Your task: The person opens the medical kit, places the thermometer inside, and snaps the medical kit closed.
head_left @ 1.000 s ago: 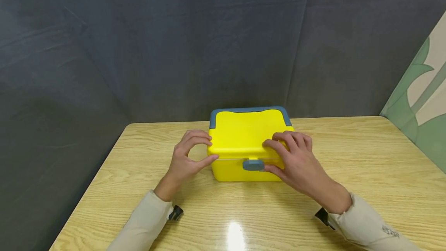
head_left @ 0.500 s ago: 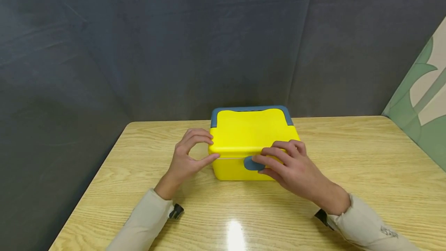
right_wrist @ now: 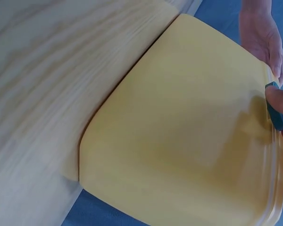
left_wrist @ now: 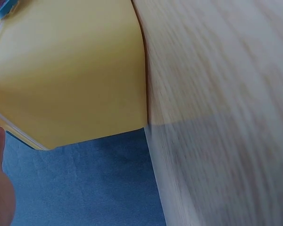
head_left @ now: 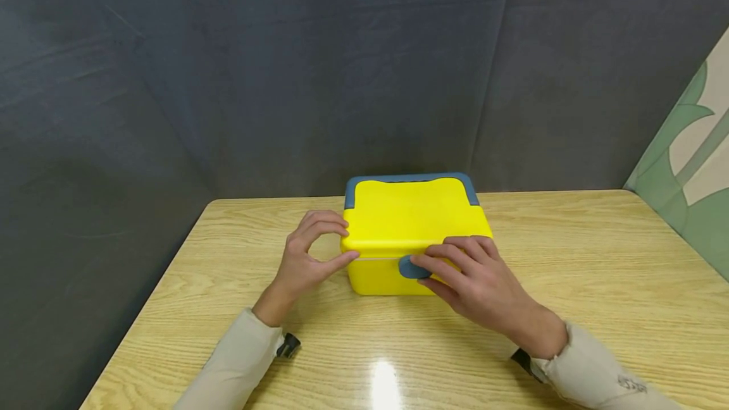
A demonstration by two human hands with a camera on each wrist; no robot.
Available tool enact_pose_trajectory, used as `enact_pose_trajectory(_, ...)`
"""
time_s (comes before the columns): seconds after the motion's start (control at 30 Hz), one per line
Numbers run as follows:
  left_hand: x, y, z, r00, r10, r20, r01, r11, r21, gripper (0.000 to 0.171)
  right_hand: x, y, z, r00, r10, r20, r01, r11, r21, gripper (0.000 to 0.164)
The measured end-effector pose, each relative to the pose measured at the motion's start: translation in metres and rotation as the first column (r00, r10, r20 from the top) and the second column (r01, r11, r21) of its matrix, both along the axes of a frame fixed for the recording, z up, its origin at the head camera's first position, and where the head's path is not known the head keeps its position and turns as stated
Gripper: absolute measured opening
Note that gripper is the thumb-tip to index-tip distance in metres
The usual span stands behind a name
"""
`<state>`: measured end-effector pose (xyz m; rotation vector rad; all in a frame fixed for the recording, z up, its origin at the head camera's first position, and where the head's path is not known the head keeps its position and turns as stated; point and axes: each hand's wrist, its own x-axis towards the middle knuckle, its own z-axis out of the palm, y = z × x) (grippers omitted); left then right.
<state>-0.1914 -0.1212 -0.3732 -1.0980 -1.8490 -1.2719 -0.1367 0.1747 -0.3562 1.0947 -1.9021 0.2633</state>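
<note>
A yellow box (head_left: 412,214) with its lid down sits on the wooden table. Its blue handle (head_left: 407,178) lies folded at the back of the lid, and a blue latch (head_left: 407,267) projects from the front. My left hand (head_left: 300,259) holds the lid's front left corner, thumb at the front and fingers at the side. With thumb and fingers, my right hand (head_left: 481,285) pinches the latch and covers its right part. In the right wrist view, the latch (right_wrist: 274,108) lies between thumb and fingers at the lid seam.
The wooden table (head_left: 205,315) extends to both sides of the box and in front of it. A dark curtain (head_left: 342,68) hangs close behind the box. At the far right stands a panel (head_left: 683,150) with a green leaf pattern.
My right hand has come down and left from the lid's front right onto the latch, its fingers now over the latch's right part. The left hand has stayed on the corner.
</note>
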Motion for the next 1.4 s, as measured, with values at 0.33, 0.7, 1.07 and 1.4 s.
enact_pose_trajectory(0.33, -0.0024, 0.0002, -0.0019, 0.995, -0.063, -0.074, 0.066, 0.997, 0.046, 0.029, 0.0026, -0.0015, -0.0017, 0.995, 0.007, 0.097, -0.005, 1.000, -0.022, 0.041)
enact_pose_trajectory(0.7, -0.0047, -0.0005, -0.0015, 0.983, -0.084, -0.166, 0.095, 0.994, 0.061, 0.026, 0.0024, -0.0014, -0.0013, 0.993, 0.007, 0.122, -0.003, 1.000, -0.026, 0.042)
enact_pose_trajectory(1.07, -0.0054, -0.0004, -0.0025, 0.986, -0.089, -0.139, 0.098, 0.993, 0.061, 0.025, 0.0046, -0.0011, -0.0018, 0.983, 0.030, 0.182, -0.018, 0.998, -0.068, 0.044)
enact_pose_trajectory(1.4, -0.0033, -0.0002, -0.0022, 0.991, -0.090, -0.097, 0.098, 0.992, 0.082, 0.025, 0.0028, -0.0043, -0.0023, 0.988, 0.048, 0.146, -0.033, 0.994, -0.101, 0.040)
